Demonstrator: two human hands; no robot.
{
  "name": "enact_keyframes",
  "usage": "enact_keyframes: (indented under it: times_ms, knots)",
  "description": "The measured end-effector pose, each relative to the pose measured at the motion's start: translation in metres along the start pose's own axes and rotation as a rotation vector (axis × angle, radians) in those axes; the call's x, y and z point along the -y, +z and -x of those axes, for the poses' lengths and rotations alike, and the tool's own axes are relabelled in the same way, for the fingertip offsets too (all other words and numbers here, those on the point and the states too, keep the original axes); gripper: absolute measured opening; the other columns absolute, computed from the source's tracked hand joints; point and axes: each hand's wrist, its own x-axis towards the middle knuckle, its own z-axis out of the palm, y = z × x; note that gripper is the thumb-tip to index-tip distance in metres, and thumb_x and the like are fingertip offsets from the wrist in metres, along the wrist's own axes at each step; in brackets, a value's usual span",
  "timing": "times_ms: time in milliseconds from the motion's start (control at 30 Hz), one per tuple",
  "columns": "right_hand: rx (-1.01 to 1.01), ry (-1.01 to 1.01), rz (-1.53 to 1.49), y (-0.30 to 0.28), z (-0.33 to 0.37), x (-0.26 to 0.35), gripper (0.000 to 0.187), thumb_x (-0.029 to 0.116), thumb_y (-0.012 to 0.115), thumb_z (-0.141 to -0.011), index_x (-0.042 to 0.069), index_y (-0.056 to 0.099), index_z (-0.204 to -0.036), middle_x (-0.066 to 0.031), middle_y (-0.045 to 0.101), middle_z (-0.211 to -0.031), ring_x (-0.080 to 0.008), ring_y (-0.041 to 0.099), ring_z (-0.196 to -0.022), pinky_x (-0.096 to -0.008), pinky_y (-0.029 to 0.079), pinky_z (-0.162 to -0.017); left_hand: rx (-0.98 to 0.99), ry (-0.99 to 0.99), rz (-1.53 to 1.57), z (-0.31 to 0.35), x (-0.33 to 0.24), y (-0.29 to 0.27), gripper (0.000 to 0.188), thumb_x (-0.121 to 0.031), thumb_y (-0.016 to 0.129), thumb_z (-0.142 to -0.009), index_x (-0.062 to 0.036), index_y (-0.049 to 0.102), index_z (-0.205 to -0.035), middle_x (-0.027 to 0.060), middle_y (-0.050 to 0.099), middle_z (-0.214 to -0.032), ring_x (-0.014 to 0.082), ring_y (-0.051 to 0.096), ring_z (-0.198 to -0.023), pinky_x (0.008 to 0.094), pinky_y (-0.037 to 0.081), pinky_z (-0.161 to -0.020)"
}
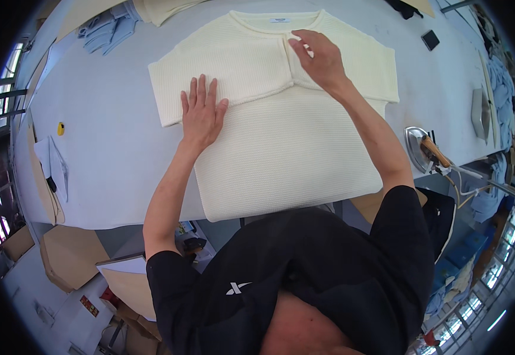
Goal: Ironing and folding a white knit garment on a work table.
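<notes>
A cream ribbed knit sweater (287, 148) lies spread on the table, its neckline at the far side and its lower edge toward me. Its sleeves are laid across the chest, their ends meeting near the middle below the neck. My left hand (203, 118) rests flat on the left sleeve's lower edge, fingers spread. Just below the neckline, my right hand (324, 64) is over the line where the sleeve ends meet. Its fingers are bent, with a gap between thumb and forefinger, and I see no cloth held there.
An iron (426, 151) with a wooden handle and cord stands at the table's right edge. Folded light-blue garments (109, 29) lie far left. A yellow tape measure (61, 128) sits at left, a small black object (430, 40) far right. Cardboard (71, 254) stands below the table (109, 177).
</notes>
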Motion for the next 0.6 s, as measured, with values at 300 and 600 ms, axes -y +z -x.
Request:
enact_keyframes:
  times_ms: [300, 600]
  knots:
    - [0.03, -0.279, -0.031, -0.001, 0.058, -0.022, 0.024, 0.012, 0.072, -0.088, 0.007, 0.07, -0.111, -0.0041, 0.068, -0.121, -0.0211, 0.062, -0.108, -0.0343, 0.048, -0.099, 0.101, 0.263, 0.155, -0.06, -0.073, 0.016, 0.05, -0.033, 0.046, -0.105, -0.0051, 0.047, -0.146, 0.0123, 0.032, -0.162, 0.0269, 0.02, -0.154, 0.0496, 0.009, -0.126]
    - [0.108, -0.238, 0.004, 0.024, 0.057, -0.035, 0.026, 0.012, 0.074, -0.087, 0.007, 0.069, -0.112, -0.0014, 0.065, -0.129, -0.0202, 0.058, -0.115, -0.0327, 0.045, -0.106, -0.102, 0.011, 0.224, -0.114, -0.059, 0.039, 0.019, -0.01, 0.065, -0.085, -0.0005, 0.068, -0.101, 0.0141, 0.063, -0.109, 0.0312, 0.058, -0.103, 0.0382, 0.049, -0.094]
